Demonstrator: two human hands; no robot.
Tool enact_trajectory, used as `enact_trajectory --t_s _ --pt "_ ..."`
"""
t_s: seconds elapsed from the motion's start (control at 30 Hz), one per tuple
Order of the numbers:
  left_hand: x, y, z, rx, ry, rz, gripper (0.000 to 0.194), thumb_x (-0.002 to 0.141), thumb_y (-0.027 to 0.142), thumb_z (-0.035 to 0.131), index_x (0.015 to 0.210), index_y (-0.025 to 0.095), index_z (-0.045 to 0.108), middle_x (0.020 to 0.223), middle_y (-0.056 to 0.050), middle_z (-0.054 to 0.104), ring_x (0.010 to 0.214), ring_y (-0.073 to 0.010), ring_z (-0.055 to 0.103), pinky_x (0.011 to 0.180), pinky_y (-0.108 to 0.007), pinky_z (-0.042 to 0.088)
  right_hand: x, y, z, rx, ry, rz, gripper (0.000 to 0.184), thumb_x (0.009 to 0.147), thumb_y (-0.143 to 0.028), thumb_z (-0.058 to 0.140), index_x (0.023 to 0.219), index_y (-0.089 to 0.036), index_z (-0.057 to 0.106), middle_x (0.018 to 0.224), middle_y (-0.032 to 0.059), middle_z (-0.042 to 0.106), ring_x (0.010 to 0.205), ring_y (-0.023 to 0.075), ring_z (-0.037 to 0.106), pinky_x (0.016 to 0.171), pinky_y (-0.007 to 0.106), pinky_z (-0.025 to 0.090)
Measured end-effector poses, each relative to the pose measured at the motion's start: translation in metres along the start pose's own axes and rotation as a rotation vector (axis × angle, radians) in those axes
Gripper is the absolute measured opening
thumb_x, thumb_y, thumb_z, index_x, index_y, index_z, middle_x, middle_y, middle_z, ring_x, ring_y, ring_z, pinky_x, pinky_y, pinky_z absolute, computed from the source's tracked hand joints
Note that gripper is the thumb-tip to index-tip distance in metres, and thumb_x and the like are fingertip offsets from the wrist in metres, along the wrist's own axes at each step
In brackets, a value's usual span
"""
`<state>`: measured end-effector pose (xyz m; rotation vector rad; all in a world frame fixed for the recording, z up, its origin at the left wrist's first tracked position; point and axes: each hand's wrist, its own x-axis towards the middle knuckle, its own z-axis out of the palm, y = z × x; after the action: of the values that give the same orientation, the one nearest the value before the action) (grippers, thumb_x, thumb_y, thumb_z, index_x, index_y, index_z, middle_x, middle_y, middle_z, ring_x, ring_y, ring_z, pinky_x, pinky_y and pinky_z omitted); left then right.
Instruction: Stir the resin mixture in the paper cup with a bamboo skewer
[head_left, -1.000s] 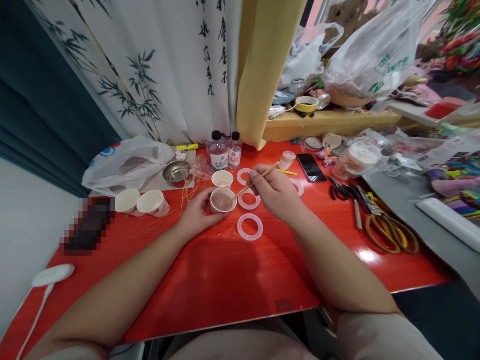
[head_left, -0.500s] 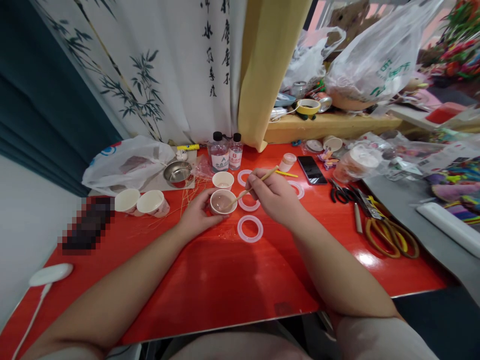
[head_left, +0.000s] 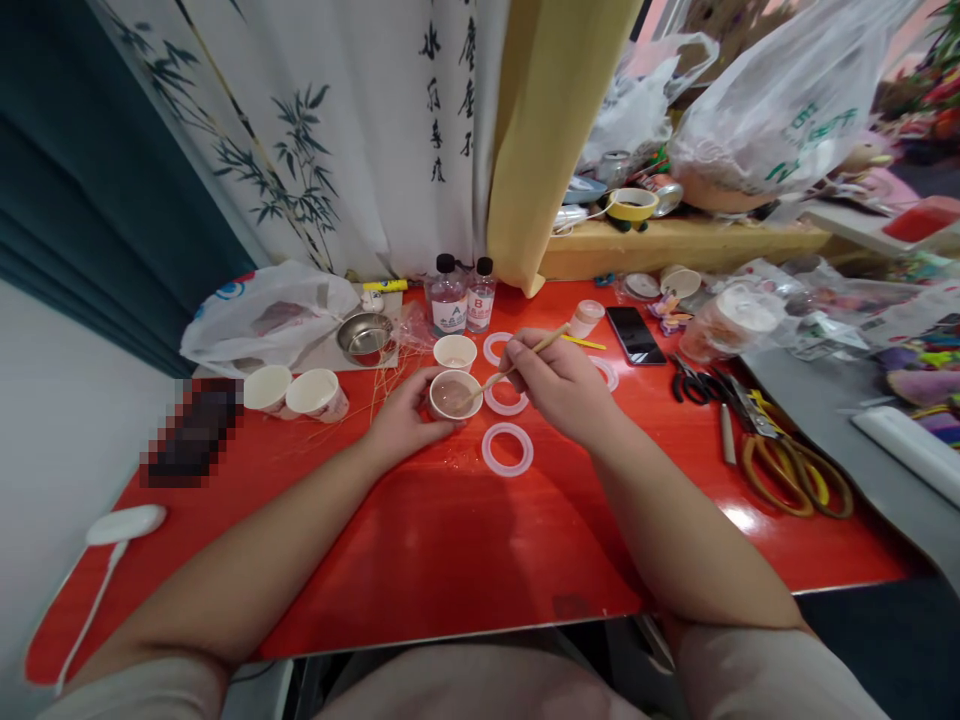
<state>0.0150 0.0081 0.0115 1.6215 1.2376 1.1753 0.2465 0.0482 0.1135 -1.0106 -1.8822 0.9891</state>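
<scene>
My left hand [head_left: 405, 422] grips a white paper cup [head_left: 454, 395] holding pinkish-brown liquid. My right hand [head_left: 559, 385] pinches a thin wooden stick [head_left: 517, 360], and its tip reaches down into that cup. The cup stands beside a translucent pink silicone ring [head_left: 505, 397], partly hidden under my right hand. Another such ring [head_left: 507, 450] lies nearer me, a third [head_left: 498, 348] sits farther back, and a fourth [head_left: 606, 373] shows past my right hand. A second paper cup [head_left: 454, 352] with pale liquid stands just behind.
Bottles labelled A [head_left: 448, 297] and B [head_left: 480, 296] stand at the back of the red table [head_left: 450, 540]. A steel bowl [head_left: 366, 338], two paper cups [head_left: 292, 392], a phone [head_left: 635, 335] and scissors [head_left: 795, 478] surround my hands.
The view has swung slightly, so the scene sits further right and higher in the picture. My hands remain on the cup and stick, with the stick tip still inside the cup.
</scene>
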Motion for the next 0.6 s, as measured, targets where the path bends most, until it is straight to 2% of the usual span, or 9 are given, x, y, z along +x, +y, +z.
enact_trajectory --t_s 0.17,0.5,0.6 --pt "0.0002 -0.0001 -0.0006 -0.007 0.011 -0.001 0.067 0.071 0.032 0.091 0.130 0.023 0.060 0.128 -0.010 0.074 0.117 -0.0292 0.072 0.103 -0.047 0.058 0.0000 0.0003 0.0003 0.004 -0.008 0.015 0.034 0.108 -0.042 0.049 0.084 -0.022 0.060 0.066 -0.0022 0.053 0.059 0.0137 0.047 0.057 0.030 0.037" --pt "-0.0005 0.0021 0.0008 -0.016 0.025 -0.002 0.066 0.071 0.030 0.090 0.130 0.023 0.061 0.132 -0.011 0.073 0.120 -0.0291 0.071 0.106 -0.048 0.057 0.0009 0.0011 0.0016 0.063 -0.024 0.040 0.034 0.109 -0.042 0.048 0.086 -0.022 0.060 0.065 -0.0034 0.052 0.054 0.0118 0.043 0.052 0.028 0.033" --pt "-0.0003 -0.0007 0.0003 -0.002 0.025 0.007 0.068 0.072 0.032 0.090 0.131 0.023 0.061 0.134 -0.011 0.072 0.121 -0.0299 0.071 0.107 -0.049 0.056 0.0015 0.0017 0.0002 0.026 0.005 0.035 0.033 0.108 -0.041 0.050 0.084 -0.021 0.059 0.063 -0.0035 0.051 0.054 0.0121 0.043 0.052 0.028 0.032"
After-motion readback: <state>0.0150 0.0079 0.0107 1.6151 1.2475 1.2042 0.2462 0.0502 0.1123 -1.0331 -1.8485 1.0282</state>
